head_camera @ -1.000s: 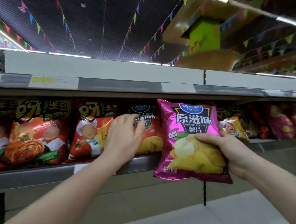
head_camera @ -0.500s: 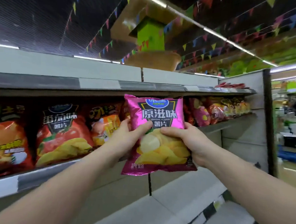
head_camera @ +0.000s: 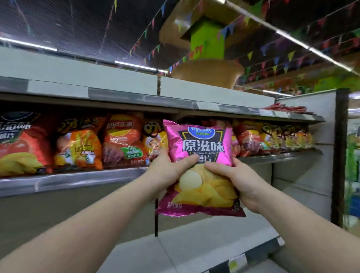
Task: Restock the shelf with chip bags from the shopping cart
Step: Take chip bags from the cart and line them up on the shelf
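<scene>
A pink chip bag [head_camera: 201, 146] with yellow chips printed on it is held upright in front of the middle shelf [head_camera: 76, 180]. My left hand [head_camera: 168, 171] grips its left side with the thumb across the front. My right hand [head_camera: 235, 178] grips its right side, thumb also on the front. The bag hangs just before the shelf's front edge, level with a gap between a yellow bag [head_camera: 153, 141] and red bags [head_camera: 251, 141]. The shopping cart is out of view.
Red and orange chip bags [head_camera: 78, 146] line the middle shelf to the left, more bags [head_camera: 281, 137] to the right. A top shelf [head_camera: 135, 97] runs above. A bare lower shelf [head_camera: 210, 245] lies below. A shelf end panel [head_camera: 337, 158] stands at right.
My left hand left the shelved bags and took hold of the pink bag's left side. The view swung right along the shelf, and both hands carried the bag along.
</scene>
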A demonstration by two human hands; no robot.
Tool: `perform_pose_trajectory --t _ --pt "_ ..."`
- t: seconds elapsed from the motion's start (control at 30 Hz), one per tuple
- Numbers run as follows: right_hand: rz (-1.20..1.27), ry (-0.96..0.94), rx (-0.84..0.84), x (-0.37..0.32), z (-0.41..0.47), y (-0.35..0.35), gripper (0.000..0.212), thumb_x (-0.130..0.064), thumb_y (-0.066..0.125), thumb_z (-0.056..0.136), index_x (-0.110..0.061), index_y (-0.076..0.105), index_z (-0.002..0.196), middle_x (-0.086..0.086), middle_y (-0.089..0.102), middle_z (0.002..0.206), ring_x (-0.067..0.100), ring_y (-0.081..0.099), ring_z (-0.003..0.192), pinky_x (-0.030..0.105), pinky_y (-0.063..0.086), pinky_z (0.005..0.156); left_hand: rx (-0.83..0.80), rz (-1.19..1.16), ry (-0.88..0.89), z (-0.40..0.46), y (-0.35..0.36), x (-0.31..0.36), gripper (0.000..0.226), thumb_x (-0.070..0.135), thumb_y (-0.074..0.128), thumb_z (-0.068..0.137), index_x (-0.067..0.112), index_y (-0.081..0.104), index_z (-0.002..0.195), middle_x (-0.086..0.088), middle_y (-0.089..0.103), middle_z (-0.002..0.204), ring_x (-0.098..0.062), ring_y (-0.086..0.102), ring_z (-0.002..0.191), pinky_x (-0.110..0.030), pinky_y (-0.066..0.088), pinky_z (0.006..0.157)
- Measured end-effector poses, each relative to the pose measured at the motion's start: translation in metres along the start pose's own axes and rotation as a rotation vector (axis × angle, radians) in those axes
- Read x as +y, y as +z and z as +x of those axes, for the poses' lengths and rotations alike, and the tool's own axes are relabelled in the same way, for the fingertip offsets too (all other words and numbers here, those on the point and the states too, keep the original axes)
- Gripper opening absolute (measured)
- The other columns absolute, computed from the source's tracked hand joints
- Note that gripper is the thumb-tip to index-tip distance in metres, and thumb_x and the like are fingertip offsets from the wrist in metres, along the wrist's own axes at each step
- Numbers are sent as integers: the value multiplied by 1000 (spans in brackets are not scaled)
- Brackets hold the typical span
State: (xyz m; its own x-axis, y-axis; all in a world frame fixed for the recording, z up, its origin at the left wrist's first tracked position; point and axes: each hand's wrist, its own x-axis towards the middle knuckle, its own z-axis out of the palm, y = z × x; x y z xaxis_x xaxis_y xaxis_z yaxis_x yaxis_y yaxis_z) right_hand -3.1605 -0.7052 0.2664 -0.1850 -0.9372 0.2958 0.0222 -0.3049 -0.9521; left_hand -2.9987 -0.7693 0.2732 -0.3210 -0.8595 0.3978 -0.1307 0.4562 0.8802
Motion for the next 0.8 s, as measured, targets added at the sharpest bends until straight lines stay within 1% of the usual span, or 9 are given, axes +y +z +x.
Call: perform_pose_trajectory --t 0.1,0.17,0.27,0.3,0.4,0.5,0.57,0.73,0.8 --pt "31 34 -25 6 5 -27 40 -13 70 79 -14 58 117 11 72 98 23 70 79 29 56 57 0 22 -59 2 26 0 38 38 71 80 22 53 110 6 65 100 -7 63 83 -13 52 62" --pt "14 14 -9 10 11 -42 38 -14 70 79 -14 59 115 10 72 98 24 70 82 31 55 63 4 48 -84 9 40 -1 32 41 70 80 25 56 105 4 67 105 -9 64 88 -19 53 73" --pt "-41 -51 57 15 27 -61 37 -18 71 77 -16 61 113 7 72 97 24 69 85 36 55 74 42 62 -81 20 58 6 15 39 66 85 31 53 83 14 60 86 0 57 75 -10 48 62" --pt "-42 -63 68 16 33 -66 37 -19 72 77 -17 61 112 6 72 97 24 69 86 36 55 75 42 71 -84 26 63 8 22 47 68 81 30 56 90 12 62 90 -3 59 79 -13 51 69" --pt "-50 -74 78 18 53 -76 43 -23 74 74 -19 60 114 5 72 100 24 69 87 39 55 79 57 102 -74 44 73 6 88 74 64 47 23 56 118 2 65 114 -18 63 101 -35 52 91" --pt "-96 -74 49 18 76 -79 56 -33 78 66 -19 59 116 6 71 102 25 69 90 42 55 83 74 82 -75 66 73 1 83 70 67 58 19 52 122 1 63 117 -20 62 105 -38 51 93" --pt "-123 -73 36 17 93 -81 50 -34 77 68 -21 60 114 6 71 104 26 69 92 45 54 87 109 88 -75 84 72 -4 72 62 67 71 16 49 124 -1 60 119 -23 59 109 -39 49 96" --pt "-104 -88 22 16 133 -91 21 -22 67 83 -19 64 103 7 73 96 26 69 88 41 54 82 137 146 -54 122 81 -7 105 81 52 40 21 53 125 -1 63 119 -24 61 106 -40 49 95" --pt "-111 -98 36 18 149 -92 15 -23 68 82 -22 63 96 4 72 94 23 68 86 38 55 79 174 138 -72 134 81 -11 102 81 54 43 21 52 125 -1 62 119 -24 61 106 -40 49 95"
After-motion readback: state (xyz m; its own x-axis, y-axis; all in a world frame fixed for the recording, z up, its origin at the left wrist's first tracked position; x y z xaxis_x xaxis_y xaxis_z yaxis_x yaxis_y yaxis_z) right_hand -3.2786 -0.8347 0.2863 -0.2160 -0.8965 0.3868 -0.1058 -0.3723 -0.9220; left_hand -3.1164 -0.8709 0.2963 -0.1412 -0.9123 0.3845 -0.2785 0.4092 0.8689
